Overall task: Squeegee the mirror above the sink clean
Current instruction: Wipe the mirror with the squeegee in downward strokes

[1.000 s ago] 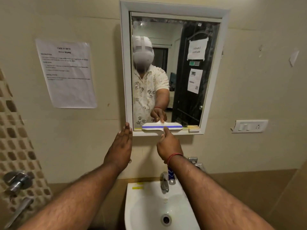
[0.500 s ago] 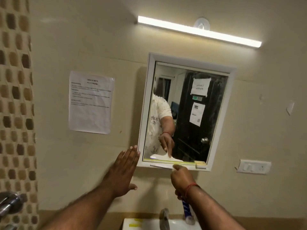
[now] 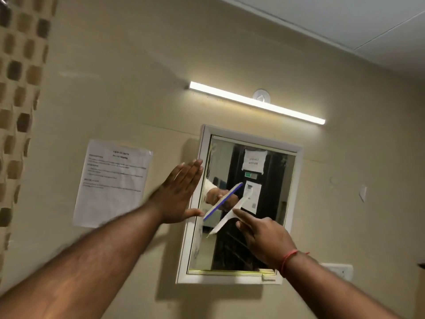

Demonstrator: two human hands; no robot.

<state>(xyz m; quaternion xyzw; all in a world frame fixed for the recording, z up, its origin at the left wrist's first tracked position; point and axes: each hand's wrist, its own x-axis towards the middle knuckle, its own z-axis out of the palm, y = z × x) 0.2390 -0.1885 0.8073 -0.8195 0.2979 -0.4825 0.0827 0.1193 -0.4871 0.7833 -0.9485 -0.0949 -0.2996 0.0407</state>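
Observation:
The white-framed mirror [image 3: 271, 226] hangs on the beige wall under a tube light. My right hand [image 3: 264, 238] grips a white squeegee [image 3: 232, 212], held tilted in front of the middle of the glass. Its reflection, with a blue blade edge, shows just to the left of it. My left hand [image 3: 181, 192] is flat with fingers together, resting at the mirror's left frame edge and holding nothing. Smudges show along the left strip of the glass. The sink is out of view.
A printed paper sheet [image 3: 112, 180] is taped to the wall left of the mirror. A lit tube light [image 3: 255, 102] runs above it. A white switch plate [image 3: 340, 271] sits at lower right. Brown mosaic tiles [image 3: 16, 111] line the far left.
The view has tilted upward, so the sink and tap dropped out of sight. My right hand lifted the squeegee from the mirror's bottom ledge to mid-glass; my left hand rose along the left frame.

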